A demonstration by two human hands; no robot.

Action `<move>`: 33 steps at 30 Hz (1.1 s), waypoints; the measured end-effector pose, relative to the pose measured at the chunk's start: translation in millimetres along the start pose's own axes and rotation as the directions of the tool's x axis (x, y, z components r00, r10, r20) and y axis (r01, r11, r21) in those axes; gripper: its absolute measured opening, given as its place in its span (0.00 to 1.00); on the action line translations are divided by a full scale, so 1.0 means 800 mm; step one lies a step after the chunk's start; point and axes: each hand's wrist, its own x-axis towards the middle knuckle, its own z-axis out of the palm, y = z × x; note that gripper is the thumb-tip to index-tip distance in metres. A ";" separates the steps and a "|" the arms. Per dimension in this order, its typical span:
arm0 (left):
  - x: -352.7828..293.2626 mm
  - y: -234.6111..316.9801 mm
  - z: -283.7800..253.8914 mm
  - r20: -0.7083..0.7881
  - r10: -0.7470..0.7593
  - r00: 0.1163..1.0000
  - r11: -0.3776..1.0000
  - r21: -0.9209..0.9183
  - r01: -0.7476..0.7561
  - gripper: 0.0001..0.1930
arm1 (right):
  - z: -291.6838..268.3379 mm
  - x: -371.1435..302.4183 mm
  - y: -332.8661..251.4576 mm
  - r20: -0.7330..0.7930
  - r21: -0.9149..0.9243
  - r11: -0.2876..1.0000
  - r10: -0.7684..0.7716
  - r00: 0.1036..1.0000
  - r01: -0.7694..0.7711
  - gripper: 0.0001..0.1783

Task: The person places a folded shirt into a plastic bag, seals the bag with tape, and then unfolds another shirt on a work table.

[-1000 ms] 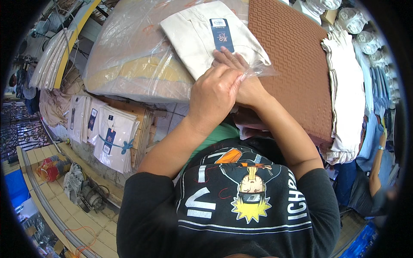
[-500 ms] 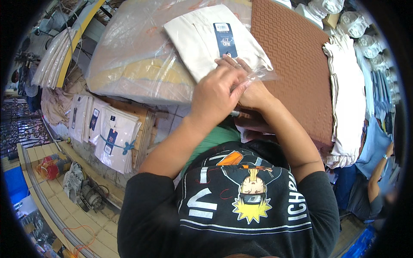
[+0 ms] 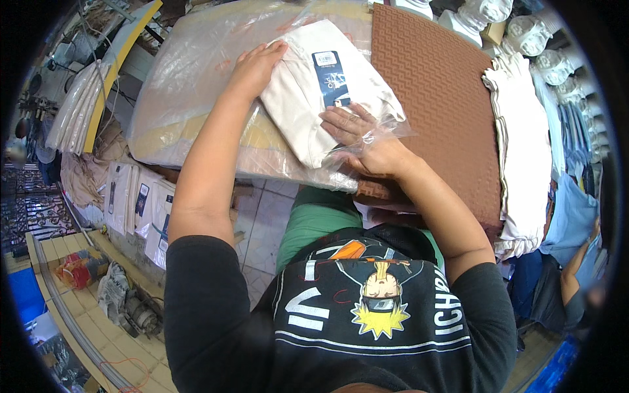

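A folded cream garment point(image 3: 298, 108), apparently in a clear plastic bag, lies tilted in front of me with a dark blue tag point(image 3: 332, 78) on it. My left hand point(image 3: 257, 69) rests along its far left edge, fingers stretched out. On the near right part, my right hand point(image 3: 360, 137) lies flat with its fingers apart. Loose clear plastic point(image 3: 393, 128) spreads around that hand, and I cannot tell whether it is over or under the palm. The garment rests on a plastic-covered padded surface point(image 3: 190, 98).
A brown textured mat point(image 3: 439, 85) covers the right of the surface, with stacked white garments point(image 3: 521, 150) beyond. Packaged garments point(image 3: 121, 196) lie lower left, near a bench with a motor point(image 3: 137, 311). At far right another person's arm point(image 3: 573, 265) shows.
My left hand has moved from beside my right hand to the garment's far left edge. The garment has shifted slightly nearer, and my right hand now lies flatter on it.
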 end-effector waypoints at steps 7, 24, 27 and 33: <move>-0.011 0.004 -0.003 -0.026 -0.017 1.000 0.997 0.070 0.019 0.23 | -0.011 -0.001 0.005 0.038 0.026 0.999 -0.021 0.999 0.020 0.27; -0.025 0.072 0.001 0.119 0.131 0.984 0.988 0.065 -0.139 0.34 | -0.015 -0.018 -0.008 0.027 -0.033 0.999 -0.007 1.000 0.008 0.39; -0.032 0.073 -0.001 0.132 0.121 0.984 0.989 0.071 -0.131 0.34 | -0.021 -0.042 -0.024 0.039 -0.093 0.992 0.091 0.995 -0.087 0.43; -0.063 0.105 -0.016 0.176 0.204 0.963 0.971 0.089 -0.222 0.36 | -0.028 -0.098 -0.048 0.072 -0.126 0.944 0.315 0.946 -0.305 0.48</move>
